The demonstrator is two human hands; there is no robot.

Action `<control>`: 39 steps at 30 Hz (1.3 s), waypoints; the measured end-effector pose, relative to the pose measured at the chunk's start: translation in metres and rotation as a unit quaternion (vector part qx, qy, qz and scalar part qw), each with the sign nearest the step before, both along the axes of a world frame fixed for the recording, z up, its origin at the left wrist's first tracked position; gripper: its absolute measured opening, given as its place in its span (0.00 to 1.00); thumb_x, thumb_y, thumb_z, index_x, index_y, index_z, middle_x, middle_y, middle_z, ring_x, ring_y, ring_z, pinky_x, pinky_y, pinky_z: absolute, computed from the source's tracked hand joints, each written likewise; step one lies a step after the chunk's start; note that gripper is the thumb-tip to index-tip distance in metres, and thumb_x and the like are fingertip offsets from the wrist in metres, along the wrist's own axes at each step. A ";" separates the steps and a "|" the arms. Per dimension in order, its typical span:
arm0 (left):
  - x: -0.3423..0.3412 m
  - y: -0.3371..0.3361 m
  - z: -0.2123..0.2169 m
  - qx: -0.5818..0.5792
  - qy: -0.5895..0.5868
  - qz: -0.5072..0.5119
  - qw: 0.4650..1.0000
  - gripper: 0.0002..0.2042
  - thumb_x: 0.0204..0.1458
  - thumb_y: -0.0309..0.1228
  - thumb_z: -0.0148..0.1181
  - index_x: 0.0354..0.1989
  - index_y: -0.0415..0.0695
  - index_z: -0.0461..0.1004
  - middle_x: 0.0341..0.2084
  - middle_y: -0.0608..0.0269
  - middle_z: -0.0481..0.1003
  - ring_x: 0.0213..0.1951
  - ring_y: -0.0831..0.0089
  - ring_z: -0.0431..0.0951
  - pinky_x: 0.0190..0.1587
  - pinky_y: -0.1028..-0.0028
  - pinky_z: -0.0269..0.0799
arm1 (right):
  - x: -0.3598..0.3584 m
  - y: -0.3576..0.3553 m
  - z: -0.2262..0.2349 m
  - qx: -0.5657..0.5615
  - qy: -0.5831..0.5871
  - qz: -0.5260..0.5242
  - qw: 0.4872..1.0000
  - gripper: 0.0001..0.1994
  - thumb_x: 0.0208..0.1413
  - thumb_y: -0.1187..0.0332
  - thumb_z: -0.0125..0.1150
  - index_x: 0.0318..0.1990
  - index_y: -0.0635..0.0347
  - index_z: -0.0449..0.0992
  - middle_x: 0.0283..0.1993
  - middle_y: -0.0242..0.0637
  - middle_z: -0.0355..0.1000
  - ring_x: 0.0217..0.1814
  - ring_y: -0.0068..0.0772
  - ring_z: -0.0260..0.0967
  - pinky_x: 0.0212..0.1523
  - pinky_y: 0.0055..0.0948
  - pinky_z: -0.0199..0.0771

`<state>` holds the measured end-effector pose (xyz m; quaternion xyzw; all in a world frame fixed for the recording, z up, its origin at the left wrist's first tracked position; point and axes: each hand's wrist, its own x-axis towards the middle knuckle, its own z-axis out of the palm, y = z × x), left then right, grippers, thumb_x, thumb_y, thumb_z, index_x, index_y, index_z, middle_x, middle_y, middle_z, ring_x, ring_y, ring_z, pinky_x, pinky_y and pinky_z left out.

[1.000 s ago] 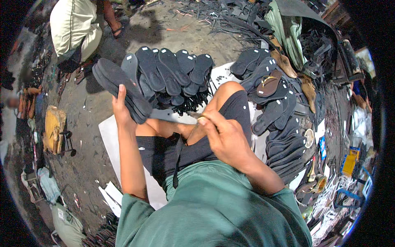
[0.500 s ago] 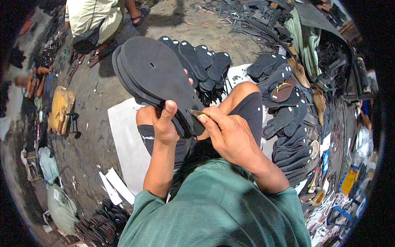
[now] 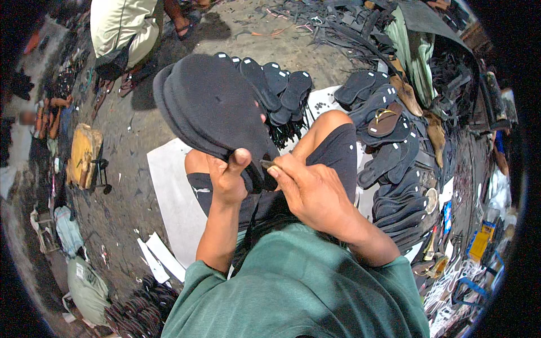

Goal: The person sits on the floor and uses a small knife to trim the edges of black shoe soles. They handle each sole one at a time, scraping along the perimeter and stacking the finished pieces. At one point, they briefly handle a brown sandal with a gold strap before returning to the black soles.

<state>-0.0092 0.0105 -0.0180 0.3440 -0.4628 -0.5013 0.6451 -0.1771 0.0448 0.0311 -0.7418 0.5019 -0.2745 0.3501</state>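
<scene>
My left hand (image 3: 228, 180) grips a stack of black sandal soles (image 3: 211, 107) above my lap, thumb along the near edge and fingertips showing at the far side. The soles fan out slightly, their wide ends away from me. In the pinched fingers of my right hand (image 3: 318, 191) is a small knife (image 3: 266, 164) with a short pointed blade. The blade lies at the narrow near end of the top sole; whether it cuts in or only touches, I cannot tell. A small slit mark shows faintly on the top sole.
Finished-looking black soles with white tags (image 3: 296, 90) lie ahead, and more are piled at right. A brown sandal (image 3: 386, 118) rests among them. White sheets (image 3: 174, 197) lie under my legs. A wooden block (image 3: 84, 155) stands at left. Another person (image 3: 124, 28) is at upper left.
The stack has tilted, so the slit on its top sole shows less. The knife tip has shifted slightly down and right, and less blade is visible.
</scene>
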 end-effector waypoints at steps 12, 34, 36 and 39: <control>0.002 0.000 0.009 0.013 0.184 -0.080 0.980 0.48 0.59 0.58 0.62 0.77 0.39 0.46 0.71 0.47 0.59 0.67 0.56 0.68 0.67 0.58 0.71 | -0.013 -0.003 0.005 -0.067 -0.079 -0.070 0.992 0.09 0.70 0.61 0.54 0.41 0.55 0.71 0.21 0.52 0.72 0.25 0.62 0.74 0.24 0.55 0.72; 0.056 -0.066 -0.005 0.097 0.079 0.056 0.991 0.21 0.60 0.38 0.60 0.56 0.36 0.72 0.46 0.58 0.78 0.44 0.70 0.79 0.46 0.70 0.77 | -0.019 -0.010 -0.015 -0.006 -0.090 -0.139 0.986 0.10 0.71 0.61 0.54 0.46 0.57 0.75 0.25 0.55 0.74 0.31 0.63 0.76 0.29 0.55 0.72; 0.080 -0.104 -0.018 0.091 0.013 0.143 0.986 0.18 0.58 0.31 0.60 0.55 0.36 0.70 0.45 0.60 0.78 0.41 0.73 0.79 0.45 0.69 0.77 | -0.023 -0.012 -0.013 0.027 -0.096 -0.137 0.985 0.10 0.71 0.63 0.54 0.47 0.59 0.76 0.27 0.55 0.74 0.30 0.60 0.77 0.28 0.50 0.71; 0.115 -0.146 -0.059 0.120 -0.133 0.174 0.968 0.39 0.56 0.29 0.68 0.75 0.35 0.56 0.54 0.58 0.76 0.48 0.73 0.77 0.52 0.74 0.73 | -0.022 -0.012 -0.011 0.006 -0.089 -0.133 0.987 0.09 0.70 0.64 0.55 0.47 0.60 0.76 0.27 0.55 0.74 0.30 0.59 0.78 0.28 0.49 0.71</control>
